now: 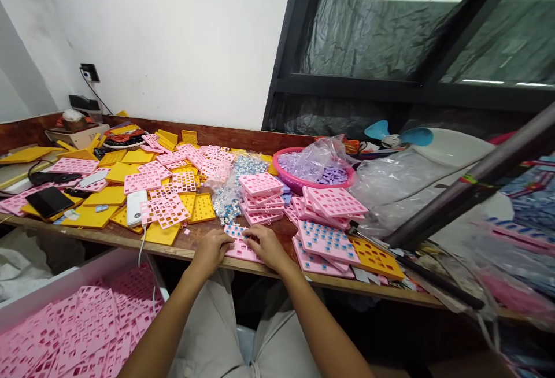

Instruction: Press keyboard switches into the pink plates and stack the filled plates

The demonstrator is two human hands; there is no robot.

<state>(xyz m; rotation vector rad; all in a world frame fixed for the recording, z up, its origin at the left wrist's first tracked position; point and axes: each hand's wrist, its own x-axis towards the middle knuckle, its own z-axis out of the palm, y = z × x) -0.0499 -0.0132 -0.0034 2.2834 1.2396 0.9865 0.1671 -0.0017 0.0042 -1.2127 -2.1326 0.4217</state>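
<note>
A pink panel with square holes (pixel 241 252) lies at the table's front edge, with small blue-and-white pieces (pixel 235 230) set in its far rows. At its left side is my left hand (pixel 211 251), fingers closed together on the panel's edge. My right hand (pixel 267 246) reaches over the right part, thumb and fingertips brought together above the holes; anything tiny between them is hidden. Just behind the panel, a clear plastic bag (pixel 229 193) spills blue-and-white pieces. A stack of pink panels (pixel 261 184) stands behind my right hand.
To the right are pink panels filled with blue pieces (pixel 328 241), a yellow panel (pixel 376 258) and a slanting metal pole (pixel 472 184). A pink basket (pixel 277 164) holds purple pieces. Leftward lie a white power bank (pixel 137 208), a phone (pixel 50 202) and a floor-level bin of pink sheets (pixel 161 285).
</note>
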